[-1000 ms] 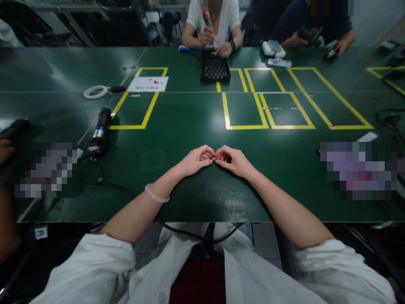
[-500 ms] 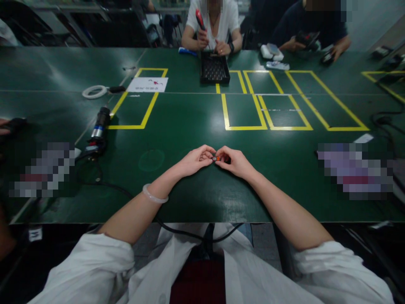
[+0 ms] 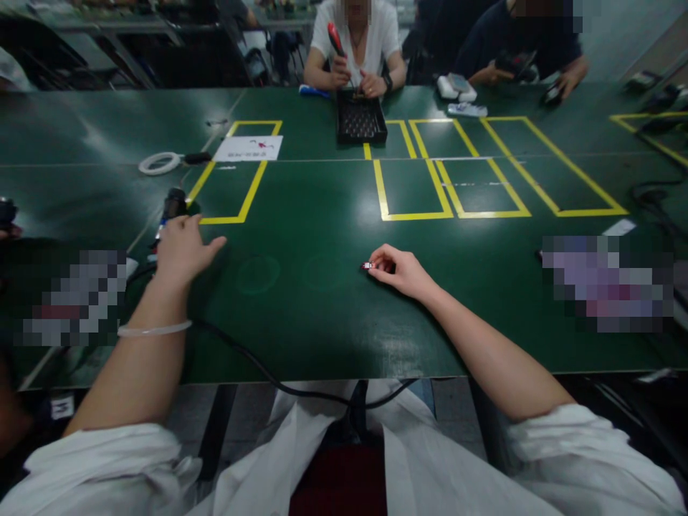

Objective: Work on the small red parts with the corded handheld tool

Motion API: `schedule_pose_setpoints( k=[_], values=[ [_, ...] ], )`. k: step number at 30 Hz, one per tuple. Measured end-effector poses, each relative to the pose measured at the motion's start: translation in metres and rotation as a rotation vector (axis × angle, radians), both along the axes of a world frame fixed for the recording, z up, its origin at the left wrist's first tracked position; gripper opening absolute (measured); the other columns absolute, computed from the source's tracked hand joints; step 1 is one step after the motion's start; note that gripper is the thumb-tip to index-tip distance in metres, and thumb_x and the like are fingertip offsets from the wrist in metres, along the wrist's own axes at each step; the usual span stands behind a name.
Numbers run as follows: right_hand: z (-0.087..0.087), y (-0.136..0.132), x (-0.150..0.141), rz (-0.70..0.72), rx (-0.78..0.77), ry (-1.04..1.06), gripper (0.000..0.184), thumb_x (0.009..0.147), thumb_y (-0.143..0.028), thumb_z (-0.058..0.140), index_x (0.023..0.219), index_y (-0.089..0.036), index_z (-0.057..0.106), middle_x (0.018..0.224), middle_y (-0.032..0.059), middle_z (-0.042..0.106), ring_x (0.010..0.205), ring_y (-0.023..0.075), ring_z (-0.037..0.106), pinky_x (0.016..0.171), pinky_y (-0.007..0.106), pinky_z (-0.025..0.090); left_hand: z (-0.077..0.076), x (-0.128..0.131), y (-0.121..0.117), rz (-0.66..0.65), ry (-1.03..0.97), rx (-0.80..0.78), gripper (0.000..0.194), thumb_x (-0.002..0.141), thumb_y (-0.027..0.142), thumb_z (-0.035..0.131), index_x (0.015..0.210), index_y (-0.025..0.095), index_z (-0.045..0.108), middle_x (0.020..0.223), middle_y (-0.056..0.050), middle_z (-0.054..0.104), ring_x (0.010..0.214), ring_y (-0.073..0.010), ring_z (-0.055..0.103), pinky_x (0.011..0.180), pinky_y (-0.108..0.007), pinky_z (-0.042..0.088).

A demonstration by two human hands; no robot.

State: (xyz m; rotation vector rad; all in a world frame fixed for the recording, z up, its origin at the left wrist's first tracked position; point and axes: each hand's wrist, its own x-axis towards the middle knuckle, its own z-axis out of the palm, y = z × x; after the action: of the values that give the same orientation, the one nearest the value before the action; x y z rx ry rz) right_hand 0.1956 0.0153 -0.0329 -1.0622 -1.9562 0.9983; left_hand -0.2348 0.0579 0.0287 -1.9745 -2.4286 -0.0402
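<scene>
My right hand stays over the middle of the green table, its fingertips pinched on a small part with white, red and dark areas; its kind is too small to make out. Off to the left, my left hand reaches over a cylindrical tool with a black end and a blue and silver body. Thumb and fingers of that hand are apart. It covers much of the tool, and whether it touches the tool I cannot tell.
A black cable runs from the tool side over the table's front edge. Across the table, a person works with a red-handled tool over a black tray. A white card and a white ring-shaped coil lie further back left.
My left hand has left the small part and moved left to the cylindrical tool, its fingers spreading. My right hand keeps the part in nearly the same place.
</scene>
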Motion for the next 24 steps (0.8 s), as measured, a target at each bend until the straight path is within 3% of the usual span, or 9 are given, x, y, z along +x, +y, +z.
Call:
schedule_pose_setpoints(
  k=[2,5,13,18,24],
  values=[
    [-0.001,0.001,0.0,-0.007,-0.016,0.015,0.018,0.084,-0.031,0.067,0.096,-0.018,0.061,0.079,0.0008,0.067,0.065,0.0117,0.057,0.063,0.025,0.044,0.001,-0.023,-0.005,0.143,0.064,-0.023,0.076,0.091,0.054,0.049,0.146,0.004,0.031,0.154,-0.024,0.031,0.134,-0.0398,0.037,0.106,-0.052,0.038],
    [-0.003,0.001,0.0,-0.009,-0.023,0.025,0.019,0.084,-0.033,0.067,0.095,-0.018,0.061,0.078,0.0008,0.067,0.064,0.0114,0.056,0.062,0.025,0.044,0.0,-0.041,-0.011,0.259,0.101,-0.097,0.077,0.09,0.056,0.049,0.144,0.005,0.032,0.15,-0.026,0.036,0.129,-0.04,0.042,0.098,-0.05,0.043],
    [-0.002,0.001,0.0,-0.009,-0.054,0.058,0.021,0.084,-0.035,0.068,0.095,-0.019,0.062,0.076,0.0002,0.065,0.064,0.0119,0.056,0.062,0.026,0.045,0.002,-0.059,0.002,0.273,0.127,-0.244,0.078,0.086,0.048,0.056,0.145,0.005,0.029,0.14,-0.026,0.047,0.117,-0.0357,0.053,0.089,-0.039,0.045],
    [-0.005,0.005,-0.003,-0.006,-0.117,0.164,0.026,0.083,-0.04,0.071,0.094,-0.018,0.062,0.079,0.0011,0.065,0.066,0.0121,0.056,0.063,0.026,0.046,0.004,-0.041,-0.001,0.191,0.137,-0.219,0.078,0.086,0.052,0.054,0.141,0.001,0.031,0.134,-0.028,0.051,0.114,-0.037,0.055,0.085,-0.038,0.045],
    [-0.005,0.007,-0.002,-0.022,-0.104,0.145,0.025,0.082,-0.04,0.071,0.093,-0.018,0.064,0.074,0.0,0.062,0.062,0.0116,0.053,0.06,0.026,0.044,0.002,0.019,-0.012,0.055,0.069,-0.138,0.079,0.085,0.056,0.055,0.139,0.001,0.035,0.128,-0.028,0.055,0.109,-0.0377,0.057,0.083,-0.043,0.048]
  ],
)
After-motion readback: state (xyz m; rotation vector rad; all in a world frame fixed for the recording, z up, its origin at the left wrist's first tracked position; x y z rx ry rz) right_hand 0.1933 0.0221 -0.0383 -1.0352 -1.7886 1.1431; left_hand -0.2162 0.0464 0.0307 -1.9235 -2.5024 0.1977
